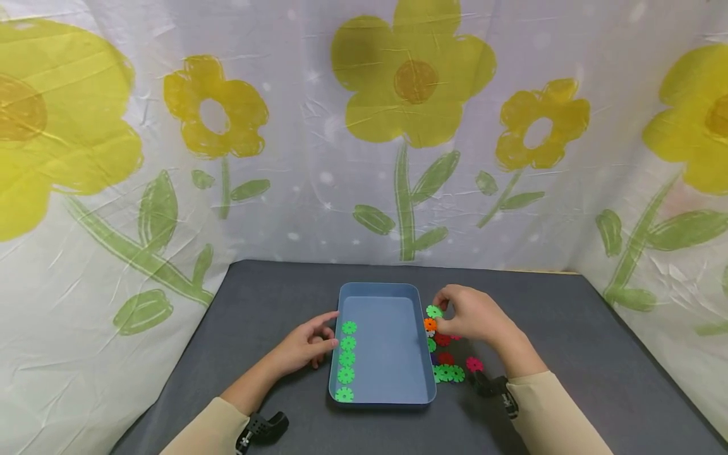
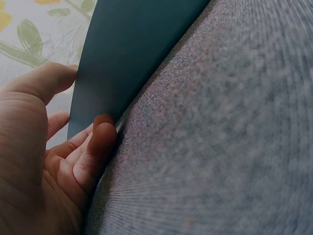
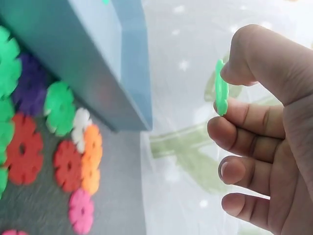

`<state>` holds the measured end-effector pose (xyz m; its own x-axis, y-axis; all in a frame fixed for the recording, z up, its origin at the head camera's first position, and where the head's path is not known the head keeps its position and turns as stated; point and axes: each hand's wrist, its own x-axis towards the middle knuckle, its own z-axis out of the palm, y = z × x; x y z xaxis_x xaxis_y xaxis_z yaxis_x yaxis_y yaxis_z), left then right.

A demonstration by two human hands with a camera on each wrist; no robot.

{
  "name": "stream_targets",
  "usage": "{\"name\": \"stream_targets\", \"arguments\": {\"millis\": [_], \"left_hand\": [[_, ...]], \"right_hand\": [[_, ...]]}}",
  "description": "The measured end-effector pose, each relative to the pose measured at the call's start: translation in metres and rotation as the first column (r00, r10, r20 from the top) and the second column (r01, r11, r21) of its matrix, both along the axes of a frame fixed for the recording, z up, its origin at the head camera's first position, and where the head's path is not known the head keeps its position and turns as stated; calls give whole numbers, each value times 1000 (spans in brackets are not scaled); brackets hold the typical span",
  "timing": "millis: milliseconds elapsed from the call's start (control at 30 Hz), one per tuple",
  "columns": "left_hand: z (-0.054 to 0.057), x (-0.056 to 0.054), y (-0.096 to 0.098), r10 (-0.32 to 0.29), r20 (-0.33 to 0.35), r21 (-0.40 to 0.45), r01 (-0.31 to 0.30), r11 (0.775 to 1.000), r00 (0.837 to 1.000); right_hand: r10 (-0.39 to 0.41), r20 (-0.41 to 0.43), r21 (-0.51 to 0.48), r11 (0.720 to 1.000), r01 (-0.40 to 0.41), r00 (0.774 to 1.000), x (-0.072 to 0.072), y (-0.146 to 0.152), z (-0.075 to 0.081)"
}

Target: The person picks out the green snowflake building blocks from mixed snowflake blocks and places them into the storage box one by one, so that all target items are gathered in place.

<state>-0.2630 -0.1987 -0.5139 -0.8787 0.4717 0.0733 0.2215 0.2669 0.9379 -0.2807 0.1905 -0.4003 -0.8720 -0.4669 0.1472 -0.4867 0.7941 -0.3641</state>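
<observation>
A blue tray (image 1: 392, 354) is set on the gray bench (image 1: 296, 287), and its left wall is touched by the left hand (image 1: 304, 344). That grip is loose, with nothing seen pinched; perhaps the tray is steadied this way so it cannot slide. Inside, five green pieces (image 1: 347, 358) are lined up by the left wall, maybe because the straight side is a handy guide. Loose pieces (image 3: 23, 149) are spread just outside the right wall, likely so they can be reached easily by the right hand (image 1: 474, 316). Its grip is narrow: one green piece (image 3: 221, 90) is pinched by thumb and fingertips, outside the tray, near its far right part.

In the left wrist view, bent fingers are shown low against the outer wall; the green row cannot be seen from there. In the right wrist view, the pinched piece is seen edge-on and off the bench, and a purple piece (image 3: 32, 95) is shown plainly, though it is mostly hidden in the head view. Farthest back, the flowered sheet (image 1: 307, 215) is shown best by the head view.
</observation>
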Motion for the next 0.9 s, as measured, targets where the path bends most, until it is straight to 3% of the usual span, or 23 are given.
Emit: {"name": "stream_targets", "arguments": {"millis": [433, 900], "left_hand": [[0, 1, -2, -1, -5, 8, 1, 1000, 1000], [-1, 0, -1, 6, 9, 18, -6, 1000, 1000]], "right_hand": [[66, 44, -4, 998, -66, 997, -20, -43, 17], [164, 59, -18, 987, -163, 985, -40, -87, 15]]}}
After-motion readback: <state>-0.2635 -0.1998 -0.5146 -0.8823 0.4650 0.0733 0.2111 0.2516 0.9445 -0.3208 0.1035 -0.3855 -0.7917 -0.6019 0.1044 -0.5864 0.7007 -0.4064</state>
